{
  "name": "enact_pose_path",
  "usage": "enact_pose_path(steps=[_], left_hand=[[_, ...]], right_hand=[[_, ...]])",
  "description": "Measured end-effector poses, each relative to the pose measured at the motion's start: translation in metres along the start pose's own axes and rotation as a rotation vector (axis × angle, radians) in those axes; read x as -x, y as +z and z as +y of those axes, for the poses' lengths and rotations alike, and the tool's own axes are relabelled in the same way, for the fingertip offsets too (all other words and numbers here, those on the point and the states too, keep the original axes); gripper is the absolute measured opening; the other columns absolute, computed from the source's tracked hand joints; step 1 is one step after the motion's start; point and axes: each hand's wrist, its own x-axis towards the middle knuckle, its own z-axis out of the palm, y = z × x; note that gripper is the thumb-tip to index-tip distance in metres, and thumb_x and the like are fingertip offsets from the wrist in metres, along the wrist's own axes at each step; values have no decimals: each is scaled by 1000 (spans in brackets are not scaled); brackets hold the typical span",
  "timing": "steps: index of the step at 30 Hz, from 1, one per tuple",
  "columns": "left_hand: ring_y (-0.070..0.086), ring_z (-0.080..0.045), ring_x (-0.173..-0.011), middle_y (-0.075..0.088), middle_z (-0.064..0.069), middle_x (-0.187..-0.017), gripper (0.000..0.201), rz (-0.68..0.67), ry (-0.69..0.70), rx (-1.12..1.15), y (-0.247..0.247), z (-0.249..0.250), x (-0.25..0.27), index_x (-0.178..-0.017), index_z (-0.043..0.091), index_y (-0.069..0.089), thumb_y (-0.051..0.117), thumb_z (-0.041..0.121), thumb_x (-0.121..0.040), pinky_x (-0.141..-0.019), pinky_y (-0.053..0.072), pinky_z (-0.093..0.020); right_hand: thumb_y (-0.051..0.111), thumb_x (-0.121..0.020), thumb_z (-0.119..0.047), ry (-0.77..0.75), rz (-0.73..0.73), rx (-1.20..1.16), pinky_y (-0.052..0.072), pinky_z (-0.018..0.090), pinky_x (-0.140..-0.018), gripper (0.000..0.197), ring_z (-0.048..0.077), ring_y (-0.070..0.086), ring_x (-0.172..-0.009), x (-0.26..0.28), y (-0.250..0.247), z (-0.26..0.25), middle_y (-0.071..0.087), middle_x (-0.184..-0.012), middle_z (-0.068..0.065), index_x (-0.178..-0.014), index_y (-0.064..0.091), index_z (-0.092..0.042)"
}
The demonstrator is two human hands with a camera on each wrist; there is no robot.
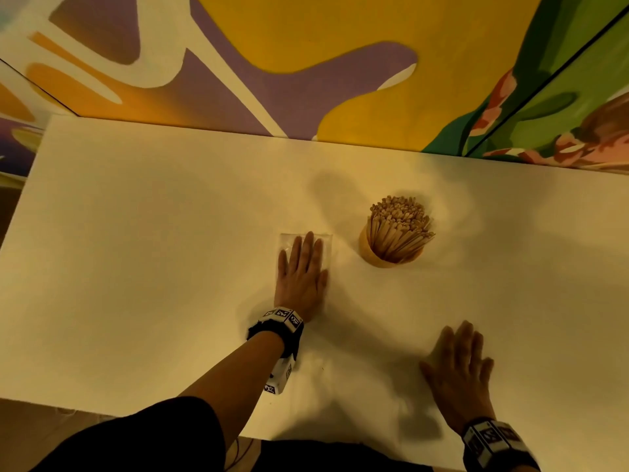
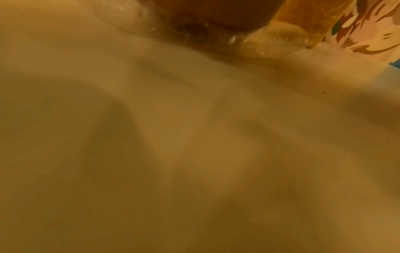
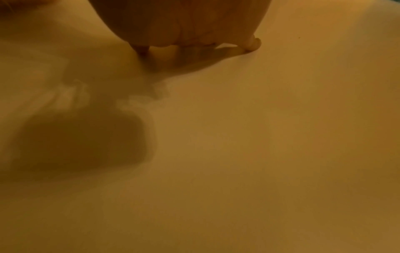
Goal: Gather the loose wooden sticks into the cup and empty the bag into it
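A wooden cup [image 1: 374, 255] stands right of centre on the white table [image 1: 136, 267], packed with several wooden sticks [image 1: 398, 226] that fan out above its rim. Left of it a clear plastic bag [image 1: 325, 241] lies flat, and it looks empty. My left hand [image 1: 301, 267] rests palm down on the bag with straight fingers. Nearer the front edge, my right hand [image 1: 457, 362] lies flat on bare table, fingers spread. In the left wrist view the palm [image 2: 216, 15] presses on crinkled plastic [image 2: 270, 41]. The right wrist view shows my right hand [image 3: 184, 25] low over the table.
A painted wall [image 1: 306, 63] in yellow, purple and green runs right behind the table's far edge. The table's left edge [image 1: 20, 206] and front edge [image 1: 136, 408] are in view. No loose sticks show on the tabletop.
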Motion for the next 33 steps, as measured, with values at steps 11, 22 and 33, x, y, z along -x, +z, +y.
enact_pose_path(steps=[11, 22, 33], left_hand=[[-17, -23, -148, -18, -2, -161, 63, -12, -9, -37, 0, 1, -1, -154, 21, -8, 16, 45, -101, -120, -3, -50], [-8, -20, -149, -9, 2, -162, 72, -69, -1, 127, -38, -1, -14, -154, 19, 1, 43, 37, -97, -120, 5, -51], [16, -24, -146, 21, -1, -158, 56, -5, 74, 4, -42, 7, 12, -143, 22, 35, 51, 28, -90, -119, 9, -47]], right_hand=[[10, -89, -65, -2, 12, -1, -2, 57, -118, 83, 31, -39, -138, -3, 4, 3, -49, -146, 6, -145, -31, -19], [16, -94, -62, -4, 40, -3, -4, 57, -118, 83, 33, -39, -137, -4, 6, 3, -51, -144, 7, -144, -33, -18], [20, -96, -60, -34, 86, -68, -7, 58, -117, 82, 32, -39, -137, -4, 9, 9, -52, -142, 7, -144, -32, -19]])
